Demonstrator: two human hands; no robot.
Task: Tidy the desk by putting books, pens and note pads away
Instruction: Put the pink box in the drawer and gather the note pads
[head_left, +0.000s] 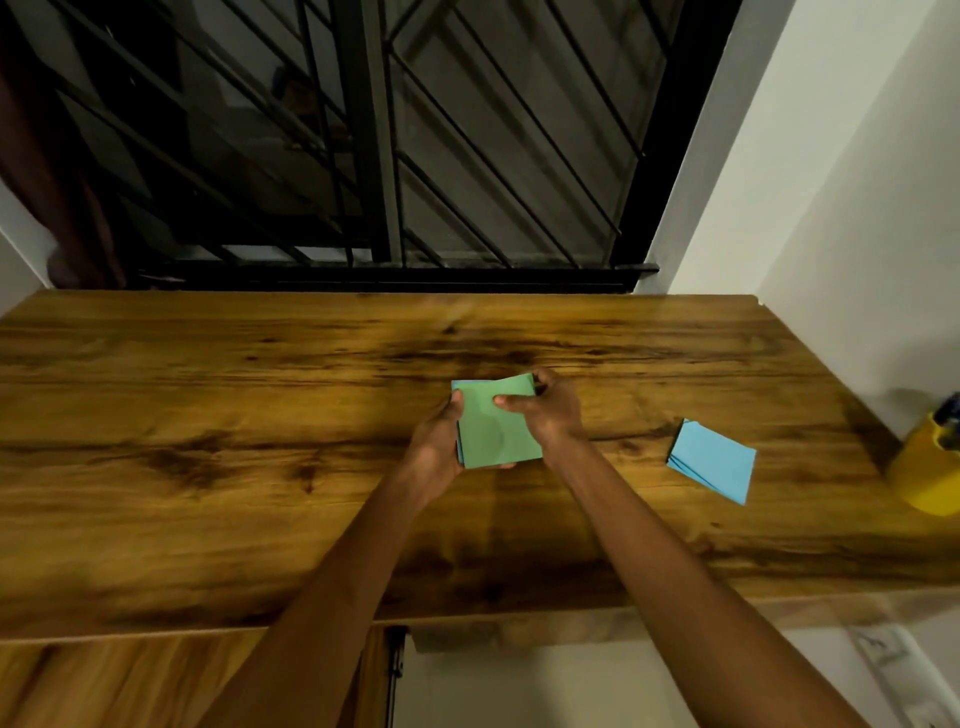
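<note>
Both my hands hold a stack of green note paper (493, 431) just above the middle of the wooden desk (208, 415). My left hand (436, 447) grips its left edge and underside. My right hand (550, 410) pinches its top right corner, thumb on the top sheet. A bluish sheet edge shows along the stack's left side. A second stack of blue note paper (714, 460), slightly fanned, lies flat on the desk to the right, apart from both hands.
A yellow pen holder (930, 462) with something blue in it stands at the desk's right edge by the white wall. A barred dark window runs behind the desk. A wooden cabinet door (130, 680) sits below the front edge at left.
</note>
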